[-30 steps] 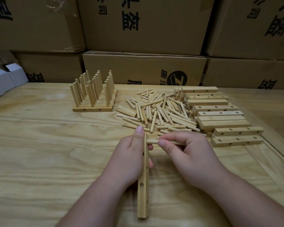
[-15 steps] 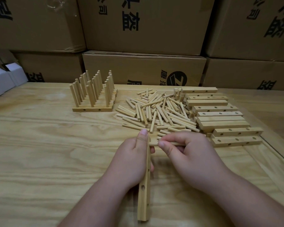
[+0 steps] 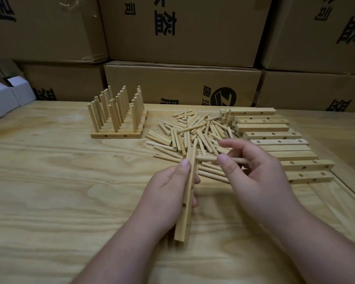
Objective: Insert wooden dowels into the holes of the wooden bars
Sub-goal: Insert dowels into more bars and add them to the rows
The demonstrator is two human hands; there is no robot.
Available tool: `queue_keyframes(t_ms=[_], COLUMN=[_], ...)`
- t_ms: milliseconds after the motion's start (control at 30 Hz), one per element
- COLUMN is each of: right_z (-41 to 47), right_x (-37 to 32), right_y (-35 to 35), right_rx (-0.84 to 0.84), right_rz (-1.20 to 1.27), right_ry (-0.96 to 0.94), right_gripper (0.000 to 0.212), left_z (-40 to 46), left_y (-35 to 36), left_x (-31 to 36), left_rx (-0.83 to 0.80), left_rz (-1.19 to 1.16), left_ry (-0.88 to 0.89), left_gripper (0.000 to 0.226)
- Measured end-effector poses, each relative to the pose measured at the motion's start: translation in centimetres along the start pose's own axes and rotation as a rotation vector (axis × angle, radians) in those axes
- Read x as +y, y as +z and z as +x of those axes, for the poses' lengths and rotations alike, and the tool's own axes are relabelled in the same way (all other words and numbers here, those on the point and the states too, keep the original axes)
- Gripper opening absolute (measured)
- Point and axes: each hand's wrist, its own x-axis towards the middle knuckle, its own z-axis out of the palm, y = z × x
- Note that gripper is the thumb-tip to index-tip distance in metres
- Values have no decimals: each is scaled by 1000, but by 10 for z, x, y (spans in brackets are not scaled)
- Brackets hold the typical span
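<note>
Left hand (image 3: pixel 168 193) grips a wooden bar (image 3: pixel 188 193), held on edge, long axis running away from me, thumb along its top face, fingers curled round the far side. Two holes show on its near half. Right hand (image 3: pixel 252 177) pinches a single dowel (image 3: pixel 219 159) between thumb and curled fingers, forefinger lifted off and loose. The dowel lies crosswise, its left tip at the bar's upper end; I cannot tell whether it has entered a hole there or only touches the side. Loose dowel pile (image 3: pixel 195 134) sits just beyond my hands on the table (image 3: pixel 59 181); stack of undrilled-looking and drilled bars (image 3: pixel 275 138) to the right of it; finished bars with upright dowels (image 3: pixel 117 113) at far left. Judgement: dowel is light, stiff, smooth, likely to roll or twist if pinched near the tail, so hold closer to the entering end and push straight along its axis. The bar is rigid and light; brace it near the target hole so it cannot pivot.
</note>
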Motion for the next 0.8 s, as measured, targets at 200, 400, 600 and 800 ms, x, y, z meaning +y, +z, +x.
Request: queue_keyframes(t_ms=[200,400,600,800], right_z=[6,5,2,-6], right_x=[20,38,32,17], right_y=[-13,-8,-4,4], right_rx=[78,-201,-190,-256], right_rz=[-310,-779,-761,-379], right_ry=[-11,138,23,-130], right_gripper=[14,10,4,8], left_z=[4,7,6,6], left_y=[-4,-5,-3,-3], left_x=[1,4,3,1], left_rx=[183,194,191,204], left_rz=[-123,-236,-190,-137], left_ry=[-76,-93,-80,-52], left_gripper=[54,50,51,49])
